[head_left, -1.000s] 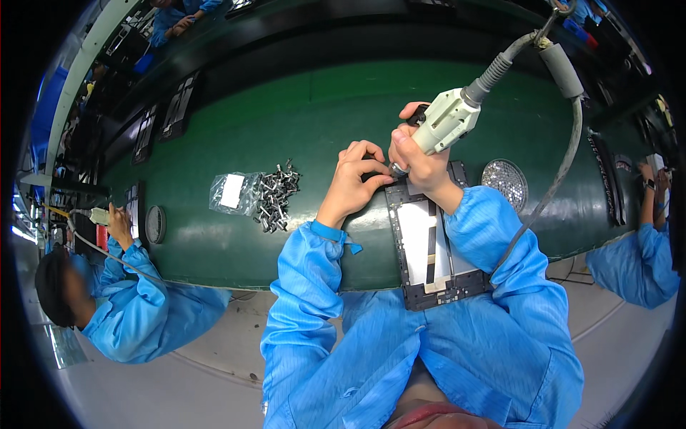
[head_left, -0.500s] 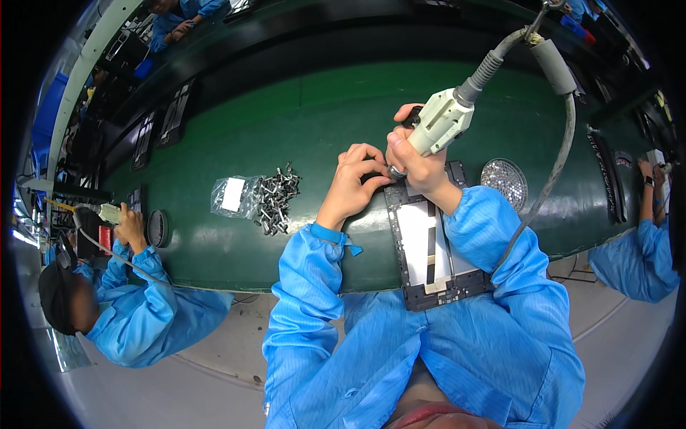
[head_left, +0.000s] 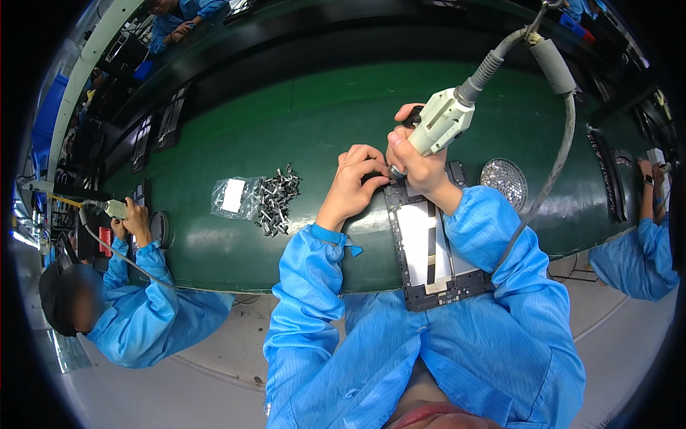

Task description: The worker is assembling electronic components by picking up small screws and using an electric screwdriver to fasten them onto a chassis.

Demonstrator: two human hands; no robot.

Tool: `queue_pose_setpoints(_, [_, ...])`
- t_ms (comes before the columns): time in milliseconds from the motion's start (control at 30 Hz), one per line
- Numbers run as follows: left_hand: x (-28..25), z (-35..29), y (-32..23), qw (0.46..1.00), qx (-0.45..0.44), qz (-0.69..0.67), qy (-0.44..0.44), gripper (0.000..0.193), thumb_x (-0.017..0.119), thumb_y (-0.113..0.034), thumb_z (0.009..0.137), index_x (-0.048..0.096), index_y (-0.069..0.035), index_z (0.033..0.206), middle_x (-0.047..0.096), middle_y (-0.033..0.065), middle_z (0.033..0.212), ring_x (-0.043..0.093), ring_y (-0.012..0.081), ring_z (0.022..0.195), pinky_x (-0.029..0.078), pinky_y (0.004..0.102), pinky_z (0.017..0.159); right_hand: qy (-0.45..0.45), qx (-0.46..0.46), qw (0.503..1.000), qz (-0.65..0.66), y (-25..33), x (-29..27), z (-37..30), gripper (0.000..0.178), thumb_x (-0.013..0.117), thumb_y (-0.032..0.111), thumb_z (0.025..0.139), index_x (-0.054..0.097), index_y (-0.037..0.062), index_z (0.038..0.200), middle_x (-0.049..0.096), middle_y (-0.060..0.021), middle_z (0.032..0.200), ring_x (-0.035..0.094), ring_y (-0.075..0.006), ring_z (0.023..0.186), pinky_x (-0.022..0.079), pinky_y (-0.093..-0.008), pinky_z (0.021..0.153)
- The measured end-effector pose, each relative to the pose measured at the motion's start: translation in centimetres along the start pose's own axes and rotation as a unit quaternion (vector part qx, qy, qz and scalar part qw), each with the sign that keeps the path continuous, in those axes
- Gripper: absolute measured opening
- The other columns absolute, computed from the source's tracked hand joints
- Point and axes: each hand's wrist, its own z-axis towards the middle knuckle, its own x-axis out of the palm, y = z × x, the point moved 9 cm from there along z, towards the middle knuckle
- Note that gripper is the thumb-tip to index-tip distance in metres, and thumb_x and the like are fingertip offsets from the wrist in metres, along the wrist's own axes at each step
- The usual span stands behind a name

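My right hand (head_left: 424,170) is wrapped round a pale electric screwdriver (head_left: 443,124), which hangs from a cable and tilts down toward the left. Its tip is at the far-left corner of an open tablet-like device (head_left: 416,239) with a dark frame and a silvery panel. The device lies at the table's near edge, partly under my right forearm. Beside the screwdriver's tip my left hand (head_left: 351,180) has its fingers closed together at that corner; whatever they pinch is hidden. A blue wrist strap (head_left: 326,234) goes round my left wrist.
On the green table (head_left: 300,121), a clear plastic bag (head_left: 236,197) and a heap of small dark metallic parts (head_left: 276,201) lie left of my hands. A round dish of small shiny pieces (head_left: 504,182) stands at right. Co-workers sit at both sides; the grey cable (head_left: 564,164) loops down at right.
My hands, the screwdriver and the device look almost unmoved. The co-worker at left has shifted their hands and their own screwdriver slightly to the right.
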Motion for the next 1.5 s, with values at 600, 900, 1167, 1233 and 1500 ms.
queue_pose_setpoints(600, [0.6,-0.1,0.8,0.998,-0.023,-0.052,0.003,0.012,0.074,-0.005,0.070,0.066,-0.005,0.080,0.060,0.0015,0.094,0.054,0.0225,0.100,0.035,0.0363,0.090,0.001,-0.006,1.000,0.006,0.1,0.0,0.0,0.029,0.060,-0.001,0.087,0.042,-0.0005,0.110,0.044,0.0014,0.061,0.040,-0.0045,0.046,0.033,-0.0206,0.044])
queue_pose_setpoints(900, [0.5,-0.1,0.8,0.998,-0.029,-0.057,0.021,0.020,0.075,-0.007,0.070,0.067,-0.006,0.088,0.061,0.0013,0.098,0.054,0.0232,0.102,0.035,0.0368,0.092,0.003,-0.004,1.000,0.006,0.1,0.2,0.0,0.029,0.059,-0.001,0.087,0.042,-0.0007,0.110,0.044,0.0015,0.060,0.040,-0.0047,0.046,0.033,-0.0205,0.044])
queue_pose_setpoints(1167, [-0.4,0.0,0.9,1.000,-0.013,0.000,0.028,0.021,0.074,-0.006,0.071,0.068,-0.006,0.091,0.061,0.0038,0.099,0.054,0.0249,0.103,0.036,0.0363,0.093,0.009,-0.003,1.000,-0.007,-0.1,0.2,0.1,0.029,0.059,-0.001,0.087,0.042,-0.0004,0.110,0.044,0.0020,0.059,0.040,-0.0047,0.046,0.034,-0.0206,0.043])
queue_pose_setpoints(1233, [-0.8,-0.2,3.2,0.995,-0.094,-0.030,0.009,0.016,0.071,-0.005,0.073,0.069,-0.006,0.089,0.062,0.0076,0.097,0.057,0.0265,0.096,0.043,0.0357,0.085,-0.001,0.004,1.000,-0.009,-0.2,0.2,0.1,0.028,0.059,-0.001,0.087,0.042,0.0002,0.110,0.044,0.0021,0.059,0.040,-0.0046,0.045,0.035,-0.0203,0.043])
queue_pose_setpoints(1500, [-0.1,0.0,2.7,0.990,-0.127,-0.042,0.035,0.011,0.071,-0.008,0.074,0.070,-0.003,0.083,0.067,0.0108,0.073,0.061,0.0249,0.070,0.047,0.0347,0.070,0.010,0.023,0.999,-0.041,-1.4,0.5,-0.4,0.029,0.059,-0.002,0.086,0.043,0.0008,0.110,0.045,0.0023,0.059,0.042,-0.0040,0.047,0.037,-0.0204,0.044])
